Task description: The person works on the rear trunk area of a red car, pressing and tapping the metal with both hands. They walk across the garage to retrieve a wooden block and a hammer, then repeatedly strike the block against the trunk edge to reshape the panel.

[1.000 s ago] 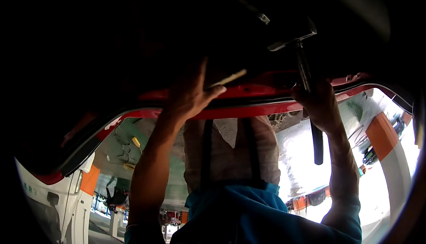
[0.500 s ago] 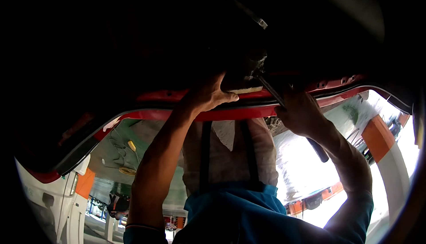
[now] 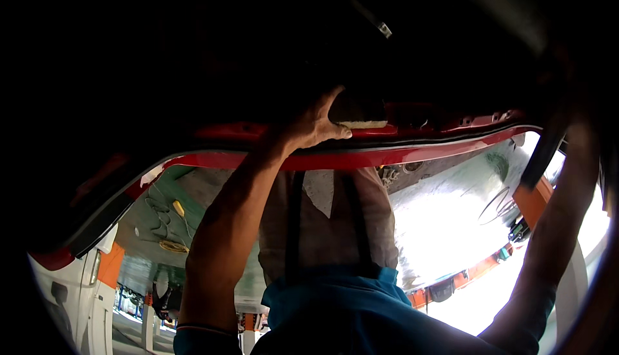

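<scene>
My left hand [image 3: 317, 126] reaches over the red car body edge [image 3: 361, 157], its thumb and fingers around the left end of a flat block [image 3: 366, 124] with a pale, wood-like front edge. The block's dark top and rear fade into shadow. At the far right my right hand [image 3: 576, 132] is raised, dim and blurred, closed around a hammer; the dark handle [image 3: 543, 154] hangs below the fist. Darkness hides the hammer's head.
A black rubber seal [image 3: 451, 141] runs along the red edge. Deep shadow fills the space beyond, where a small metal piece [image 3: 385, 30] glints. Below on the green floor lie a yellow-handled tool [image 3: 178, 208] and a coiled cable [image 3: 173, 246]. A white vehicle [image 3: 68, 290] stands lower left.
My right hand has swung the hammer up and to the right, away from the block. My left hand keeps its hold on the block, and the view has shifted slightly.
</scene>
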`<state>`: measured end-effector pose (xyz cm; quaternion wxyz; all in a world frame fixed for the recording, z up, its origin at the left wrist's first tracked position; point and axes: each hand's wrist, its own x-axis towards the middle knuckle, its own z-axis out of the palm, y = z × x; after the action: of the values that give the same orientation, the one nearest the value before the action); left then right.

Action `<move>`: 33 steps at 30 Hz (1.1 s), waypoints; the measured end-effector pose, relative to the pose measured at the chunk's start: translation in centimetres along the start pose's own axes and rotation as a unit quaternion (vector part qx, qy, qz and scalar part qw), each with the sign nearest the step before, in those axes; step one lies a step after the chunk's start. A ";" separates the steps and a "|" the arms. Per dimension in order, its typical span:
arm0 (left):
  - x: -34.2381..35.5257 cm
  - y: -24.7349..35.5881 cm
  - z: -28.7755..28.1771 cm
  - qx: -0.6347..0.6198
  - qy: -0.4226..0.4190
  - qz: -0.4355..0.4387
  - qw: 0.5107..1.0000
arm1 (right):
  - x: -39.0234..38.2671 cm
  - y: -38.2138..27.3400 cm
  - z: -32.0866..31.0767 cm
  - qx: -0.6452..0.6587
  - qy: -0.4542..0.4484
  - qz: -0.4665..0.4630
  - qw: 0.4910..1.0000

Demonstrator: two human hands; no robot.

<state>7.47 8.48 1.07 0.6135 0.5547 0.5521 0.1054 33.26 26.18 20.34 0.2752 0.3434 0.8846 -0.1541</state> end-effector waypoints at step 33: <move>-1.4 0.0 -0.5 0.048 0.087 0.070 0.993 | -1.4 -7.4 9.2 0.154 0.066 -0.072 0.983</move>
<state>6.54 7.69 1.93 0.5270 0.6100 0.5670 0.1691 32.54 15.91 14.40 0.1486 0.3266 0.8888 -0.2851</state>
